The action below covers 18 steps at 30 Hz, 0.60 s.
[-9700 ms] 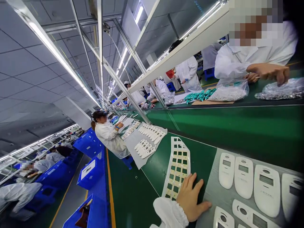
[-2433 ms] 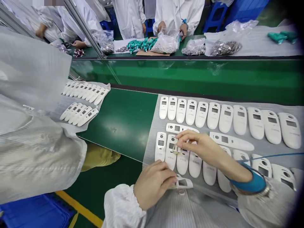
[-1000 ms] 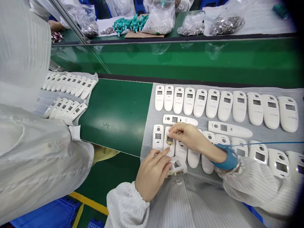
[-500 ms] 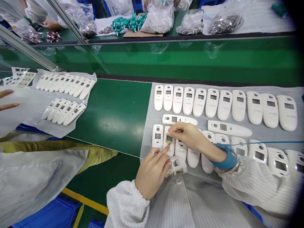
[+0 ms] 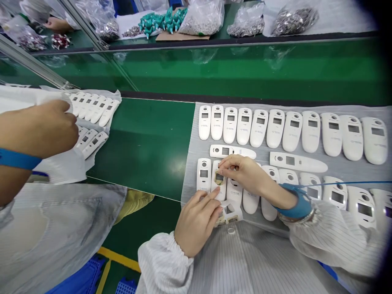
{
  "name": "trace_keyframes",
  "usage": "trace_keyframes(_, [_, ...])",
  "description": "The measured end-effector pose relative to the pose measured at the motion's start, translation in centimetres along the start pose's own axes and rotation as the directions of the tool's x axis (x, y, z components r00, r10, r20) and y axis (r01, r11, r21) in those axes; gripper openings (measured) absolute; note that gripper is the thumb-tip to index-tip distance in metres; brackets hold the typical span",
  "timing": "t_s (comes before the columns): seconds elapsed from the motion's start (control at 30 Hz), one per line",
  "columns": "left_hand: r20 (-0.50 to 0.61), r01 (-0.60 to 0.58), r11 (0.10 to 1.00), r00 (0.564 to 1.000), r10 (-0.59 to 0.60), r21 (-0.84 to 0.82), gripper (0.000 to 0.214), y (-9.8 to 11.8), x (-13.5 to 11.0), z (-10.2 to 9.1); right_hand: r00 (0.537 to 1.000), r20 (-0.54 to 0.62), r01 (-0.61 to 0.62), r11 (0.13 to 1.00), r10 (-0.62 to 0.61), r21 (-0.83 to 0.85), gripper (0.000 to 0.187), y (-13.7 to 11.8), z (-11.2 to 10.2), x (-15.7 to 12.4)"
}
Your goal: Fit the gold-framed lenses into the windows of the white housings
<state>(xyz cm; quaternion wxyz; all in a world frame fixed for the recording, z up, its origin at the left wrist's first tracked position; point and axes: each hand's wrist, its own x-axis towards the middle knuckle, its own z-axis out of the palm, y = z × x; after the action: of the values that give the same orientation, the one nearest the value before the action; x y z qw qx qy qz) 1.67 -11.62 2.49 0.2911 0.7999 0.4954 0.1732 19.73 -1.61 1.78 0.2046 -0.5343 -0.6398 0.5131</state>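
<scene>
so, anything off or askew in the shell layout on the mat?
Two white shells lie sideways between the upright rows: one just above the right hand, a longer one further right. Every other shell stands lengthwise in line. No damage or spill shows.

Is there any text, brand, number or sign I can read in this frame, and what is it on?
No text can be read.
White casings in the far row: a small dark print below each window, too small to read.
Casings by the right hand and left hand: the same faint print, blurred.
Bags across the belt: no label visible.
</scene>
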Motion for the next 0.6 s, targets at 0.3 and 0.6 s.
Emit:
trace_keyframes(0.3, [-0.012, -0.007, 1.000, 1.000, 0.007, 0.019, 0.017, 0.1, 0.1, -0.1, 0.999, -0.026, 0.023, 1.000, -0.024, -0.016, 0.015, 0.4, 0.3, 0.1])
trace_keyframes(0.6, [0.058, 0.025, 0.996, 0.998, -0.030, 0.083, 0.020, 0.2, 0.3, -0.3, 0.996, -0.065, 0.061, 0.993, -0.068, -0.101, 0.011, 1.1, 0.9, 0.1])
